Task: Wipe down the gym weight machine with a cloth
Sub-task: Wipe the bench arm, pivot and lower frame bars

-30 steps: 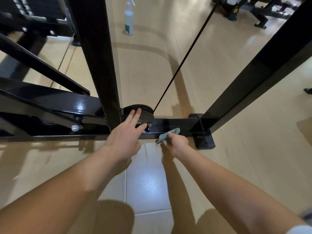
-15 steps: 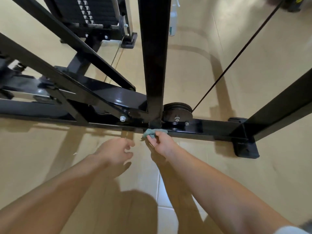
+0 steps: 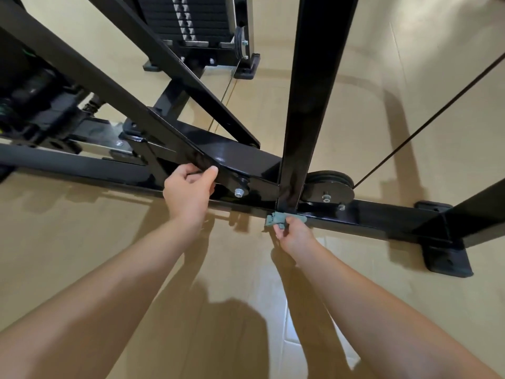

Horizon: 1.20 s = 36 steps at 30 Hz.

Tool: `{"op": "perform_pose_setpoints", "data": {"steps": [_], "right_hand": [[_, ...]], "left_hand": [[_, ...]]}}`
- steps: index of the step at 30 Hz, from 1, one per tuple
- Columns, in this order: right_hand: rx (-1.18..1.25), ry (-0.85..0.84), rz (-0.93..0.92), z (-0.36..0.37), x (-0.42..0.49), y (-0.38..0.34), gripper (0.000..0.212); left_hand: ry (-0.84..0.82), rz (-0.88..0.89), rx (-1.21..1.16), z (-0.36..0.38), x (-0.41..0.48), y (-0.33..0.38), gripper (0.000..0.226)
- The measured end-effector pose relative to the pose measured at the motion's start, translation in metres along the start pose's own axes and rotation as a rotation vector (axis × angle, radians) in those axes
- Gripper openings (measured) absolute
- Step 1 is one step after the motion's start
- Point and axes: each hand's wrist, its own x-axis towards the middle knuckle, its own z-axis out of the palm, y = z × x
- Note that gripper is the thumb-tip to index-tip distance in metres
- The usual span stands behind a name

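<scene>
Head view — two hands (image 3: 188, 191), one cloth (image 3: 278, 218)

Entry: person, two arms and two hands, seen from the head camera.
Left hand (image 3: 188, 192) and right hand (image 3: 293, 233) were bare; left forearm (image 3: 109, 285) and right forearm (image 3: 382, 305) were uncovered along all their visible length, each tapering toward the wrist.

Cropped and covered parts
Weight stack (image 3: 188, 20) was cut by the top edge; cloth (image 3: 274, 218) was partly covered by the right hand (image 3: 293, 235).
</scene>
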Motion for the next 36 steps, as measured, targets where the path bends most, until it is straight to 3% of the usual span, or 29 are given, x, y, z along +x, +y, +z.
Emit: {"op": "perform_pose_setpoints", "data": {"steps": [10,15,17,20,23,28,32,36], "right_hand": [[-0.003,-0.329,0.14,0.058,-0.031,0.034,0.027],[-0.133,-0.281,0.054,0.046,-0.049,0.012,0.014],[-0.295,-0.217,-0.093,0.034,-0.059,0.017,0.013],[-0.485,-0.122,-0.626,0.023,-0.078,0.031,0.005],[-0.679,-0.352,-1.027,0.026,-0.103,0.031,0.007],[-0.923,-0.618,-1.135,0.049,-0.122,0.027,0.029],[-1.031,-0.596,-1.195,0.07,-0.123,0.026,0.036],[-1.093,-0.598,-1.192,0.088,-0.132,0.013,0.027]], "left_hand": [[-0.012,0.008,0.029,-0.002,0.01,-0.002,0.031],[-0.037,0.049,0.069,-0.004,0.011,-0.004,0.032],[-0.032,0.06,0.09,-0.006,0.012,-0.004,0.032],[-0.03,0.074,0.101,-0.007,0.013,-0.004,0.034],[-0.06,0.048,0.069,-0.008,0.014,-0.005,0.032],[-0.09,-0.085,-0.029,-0.017,0.009,0.0,0.013],[-0.079,-0.232,-0.123,-0.016,-0.002,0.006,0.026],[-0.124,-0.396,-0.218,-0.008,-0.006,0.015,0.017]]}}
